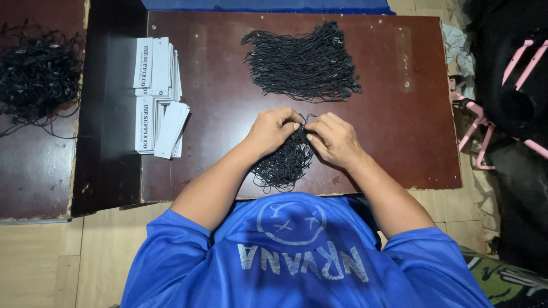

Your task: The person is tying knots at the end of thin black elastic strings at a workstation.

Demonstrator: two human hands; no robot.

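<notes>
Two hands: left hand [273,129] and right hand [333,138], both pinched shut on one black string bundle [283,162]
Bundle place: tabletop [222,120], near edge
Beyond: second string pile [302,61]
Left: white paper tags [158,97]

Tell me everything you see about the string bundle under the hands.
The bundle is a loose clump of thin black cords, tangled and looped, lying flat on the dark red-brown board near its front edge. Stray loops stick out at its bottom. The left hand and right hand rest on its top end, fingertips pinching strands there. A bigger, tidier pile lies apart behind it.
</notes>
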